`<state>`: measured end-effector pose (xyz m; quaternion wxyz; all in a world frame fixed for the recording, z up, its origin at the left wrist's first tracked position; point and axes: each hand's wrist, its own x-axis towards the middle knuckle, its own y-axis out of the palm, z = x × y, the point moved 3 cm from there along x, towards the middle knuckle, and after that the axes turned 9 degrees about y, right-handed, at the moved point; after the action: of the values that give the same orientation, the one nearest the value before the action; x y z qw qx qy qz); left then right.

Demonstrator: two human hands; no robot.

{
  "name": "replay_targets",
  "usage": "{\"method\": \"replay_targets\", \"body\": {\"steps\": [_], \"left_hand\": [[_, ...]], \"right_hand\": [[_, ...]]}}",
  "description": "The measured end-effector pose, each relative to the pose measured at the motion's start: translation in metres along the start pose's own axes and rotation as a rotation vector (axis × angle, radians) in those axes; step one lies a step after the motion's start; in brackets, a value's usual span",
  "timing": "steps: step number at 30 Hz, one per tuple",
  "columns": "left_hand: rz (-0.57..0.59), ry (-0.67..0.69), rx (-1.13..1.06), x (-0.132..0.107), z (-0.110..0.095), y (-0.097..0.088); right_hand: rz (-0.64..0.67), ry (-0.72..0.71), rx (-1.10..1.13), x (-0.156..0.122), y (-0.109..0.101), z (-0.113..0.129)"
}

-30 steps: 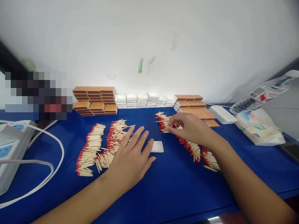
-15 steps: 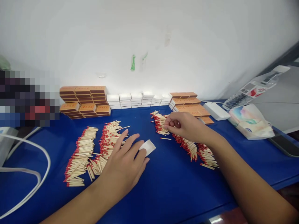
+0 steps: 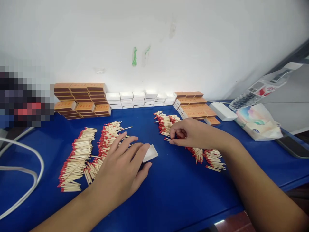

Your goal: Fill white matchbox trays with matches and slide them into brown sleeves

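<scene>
My left hand (image 3: 125, 164) lies palm down with its fingers spread. Its index finger overlaps the left edge of a small white matchbox tray (image 3: 151, 153); whether it presses on the tray I cannot tell. Under and beyond that hand are heaps of red-tipped matches (image 3: 108, 138), with a longer row of matches (image 3: 78, 158) farther left. My right hand (image 3: 184, 132) is closed in a pinch, its thumb and fingertips at the end of a single match (image 3: 166, 139). Around it lie more heaps of matches (image 3: 165, 124), partly hidden by the hand and wrist.
Along the wall stand orange matchboxes (image 3: 82, 96), stacked white trays (image 3: 138, 98) and further matchboxes (image 3: 193, 108). At right are a white device (image 3: 223, 111), a tissue pack (image 3: 258, 122), a plastic bottle (image 3: 260, 90) and a phone (image 3: 295, 145). White cables (image 3: 40, 158) curve at left.
My right hand has lowered slightly toward the table, and its fingertips have come to the single loose match. My left hand stays by the white tray. The whole view has shifted a little.
</scene>
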<state>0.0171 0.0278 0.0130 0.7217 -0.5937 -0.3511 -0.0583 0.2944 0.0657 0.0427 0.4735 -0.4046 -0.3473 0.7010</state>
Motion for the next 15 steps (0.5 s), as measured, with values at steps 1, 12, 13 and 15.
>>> {"method": "replay_targets", "body": {"steps": [1,12,13,15], "left_hand": [[0.007,-0.006,0.012,-0.001,0.001,0.000],[-0.011,-0.007,0.054,-0.002,0.009,-0.003],[-0.015,-0.012,0.039,-0.002,0.008,-0.003],[-0.024,-0.024,0.014,-0.002,0.006,-0.002]], "right_hand": [[-0.002,0.003,-0.005,0.000,0.000,0.000],[0.013,-0.037,0.003,0.004,0.008,0.002],[0.006,-0.043,0.005,0.003,0.007,0.005],[-0.034,-0.065,0.007,0.001,0.007,0.015]]}}
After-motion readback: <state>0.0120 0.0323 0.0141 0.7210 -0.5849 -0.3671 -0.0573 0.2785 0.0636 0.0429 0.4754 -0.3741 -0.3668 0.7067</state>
